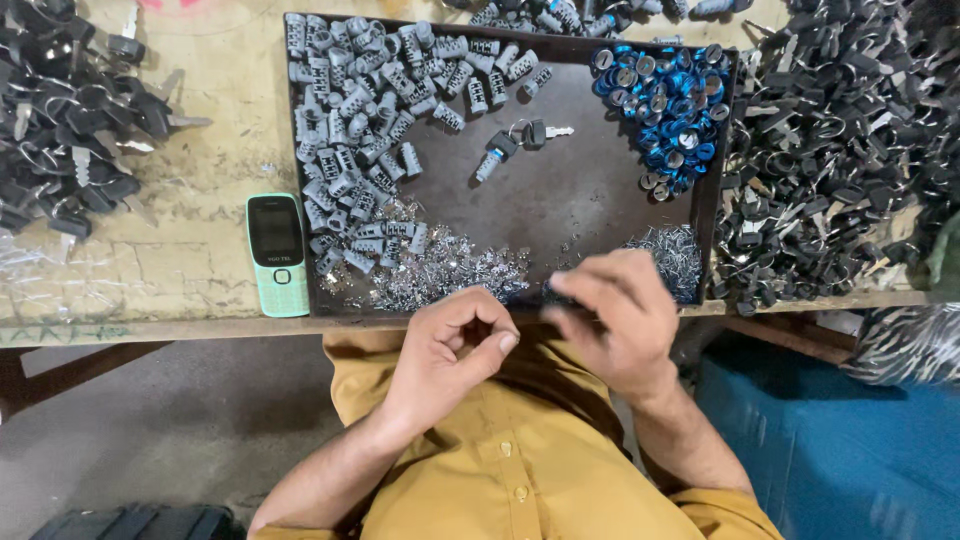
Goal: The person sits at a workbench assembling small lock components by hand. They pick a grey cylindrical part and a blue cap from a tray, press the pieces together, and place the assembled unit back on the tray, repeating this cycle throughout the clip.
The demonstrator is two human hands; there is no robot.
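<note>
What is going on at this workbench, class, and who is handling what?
A person in a mustard shirt sits at a worn table with a dark tray in front of them. Both hands work at the tray's near edge: the left hand is curled with fingertips pinched together, the right hand reaches over small silvery metal bits. What they grip is too small to tell. The tray also holds grey lock cylinders, blue rings and one cylinder with keys. A green phone lies left of it.

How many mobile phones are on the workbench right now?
1: a mint-green keypad phone lying flat on the workbench, just left of the dark tray. Others could be hidden under the key piles.
</note>
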